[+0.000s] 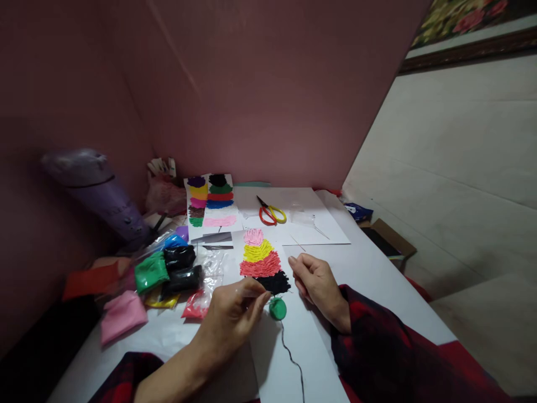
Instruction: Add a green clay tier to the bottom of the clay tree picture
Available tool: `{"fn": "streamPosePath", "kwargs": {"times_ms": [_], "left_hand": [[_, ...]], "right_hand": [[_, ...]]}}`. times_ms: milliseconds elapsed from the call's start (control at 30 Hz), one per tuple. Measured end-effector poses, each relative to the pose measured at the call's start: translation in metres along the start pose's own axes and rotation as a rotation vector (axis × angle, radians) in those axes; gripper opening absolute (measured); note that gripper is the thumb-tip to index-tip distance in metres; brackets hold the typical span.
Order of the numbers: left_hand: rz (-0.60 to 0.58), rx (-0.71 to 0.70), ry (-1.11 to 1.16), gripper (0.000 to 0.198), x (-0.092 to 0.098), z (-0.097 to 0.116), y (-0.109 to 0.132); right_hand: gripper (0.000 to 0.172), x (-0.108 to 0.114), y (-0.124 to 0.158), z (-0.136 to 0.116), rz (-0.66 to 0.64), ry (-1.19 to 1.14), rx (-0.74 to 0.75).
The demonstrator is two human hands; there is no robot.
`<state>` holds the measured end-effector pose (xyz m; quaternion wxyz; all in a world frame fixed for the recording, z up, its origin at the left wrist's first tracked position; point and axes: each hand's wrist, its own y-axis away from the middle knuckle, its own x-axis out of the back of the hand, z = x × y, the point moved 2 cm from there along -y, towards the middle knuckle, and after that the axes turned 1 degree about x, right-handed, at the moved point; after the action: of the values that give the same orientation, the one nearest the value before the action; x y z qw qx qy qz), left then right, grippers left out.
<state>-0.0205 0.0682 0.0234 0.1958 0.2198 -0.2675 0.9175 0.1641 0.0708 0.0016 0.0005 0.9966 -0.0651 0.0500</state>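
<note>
My left hand [235, 316] rests on the white sheet [289, 358], its thumb and fingers pinched together just left of a small green clay lump [277, 308]; what they pinch I cannot make out. My right hand [315, 282] is curled on the sheet, holding a thin stick [297, 243] that points up and left. Between the hands lies a clay picture [262, 260] with pink, yellow, red and black textured bands. A thin black line [292, 358] runs down the sheet from the green lump.
Bags of coloured clay [168, 268] in green, black, pink, blue and red lie at the left. A finished colour sheet [211, 200] and red-and-yellow scissors [271, 214] lie farther back. A purple object [100, 196] stands at the far left. A cardboard box [388, 238] is off the table's right edge.
</note>
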Motion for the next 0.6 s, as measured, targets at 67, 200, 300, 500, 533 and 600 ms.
{"fn": "streamPosePath", "kwargs": {"times_ms": [67,200,300,500,533,600], "left_hand": [[-0.023,0.040,0.002,0.018,-0.002,-0.002,0.001],[-0.086,0.131,0.039,0.017,-0.006,-0.004,0.001],[-0.122,0.150,0.000,0.017,-0.009,-0.004,0.001],[-0.129,0.149,-0.092,0.017,-0.011,-0.007,0.003],[-0.124,0.143,-0.103,0.017,-0.012,-0.007,0.003],[-0.115,0.137,-0.128,0.016,-0.012,-0.009,0.004]], "right_hand": [[0.043,0.000,0.000,0.001,-0.006,0.002,0.005],[0.043,-0.001,-0.001,0.001,-0.020,0.003,0.009],[0.043,-0.001,-0.002,0.002,-0.030,0.013,0.018],[0.042,-0.001,-0.002,0.004,-0.046,0.064,0.087],[0.042,-0.001,-0.002,0.004,-0.047,0.073,0.088],[0.042,-0.001,-0.002,0.004,-0.050,0.092,0.083]]}}
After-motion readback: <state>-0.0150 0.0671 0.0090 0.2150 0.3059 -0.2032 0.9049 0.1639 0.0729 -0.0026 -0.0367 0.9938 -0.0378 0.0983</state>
